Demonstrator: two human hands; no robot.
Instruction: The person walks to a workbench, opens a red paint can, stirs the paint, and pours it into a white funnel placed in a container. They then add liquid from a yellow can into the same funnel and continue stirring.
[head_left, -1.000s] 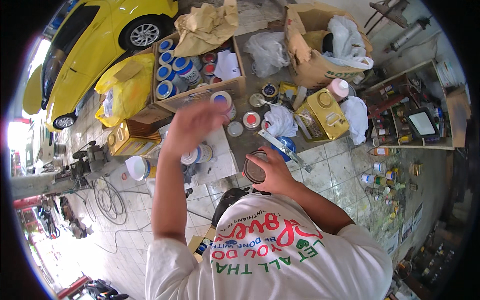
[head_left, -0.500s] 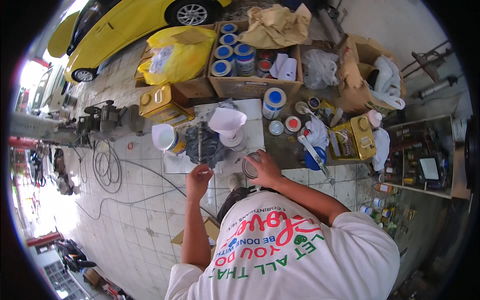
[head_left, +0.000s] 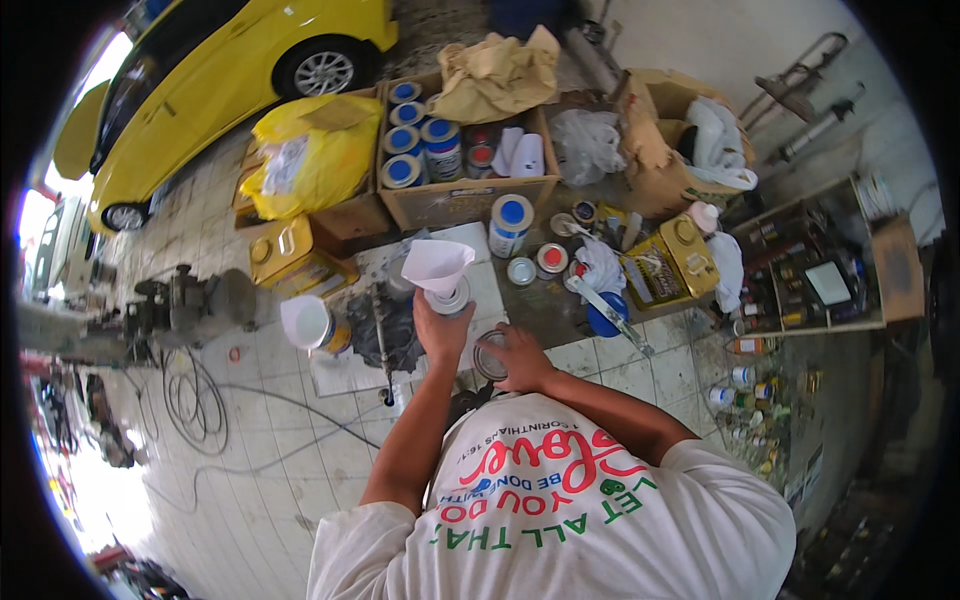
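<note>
My left hand (head_left: 441, 328) is wrapped around the near side of a small light-coloured can (head_left: 449, 300). A white paper cone (head_left: 440, 263) stands in the top of that can. Close to my body, my right hand (head_left: 522, 360) grips the rim of a round metal can or lid (head_left: 489, 362); I cannot tell which. Left of my left hand, a metal rod (head_left: 381, 330) lies on a dark stained cloth (head_left: 400, 345). A can with white paper in its mouth (head_left: 312, 325) stands farther left.
Beyond my hands is a cardboard box (head_left: 470, 205) of blue-capped cans. A blue-capped can (head_left: 511, 222), small tins (head_left: 521, 271) and a gold rectangular tin (head_left: 672, 262) stand to the right. Another gold tin (head_left: 297, 255) and a hose (head_left: 195, 400) are on the left.
My left hand has moved forward and right, from beside the rod onto the can with the paper cone. My right hand stays at the round metal piece. The view has shifted.
</note>
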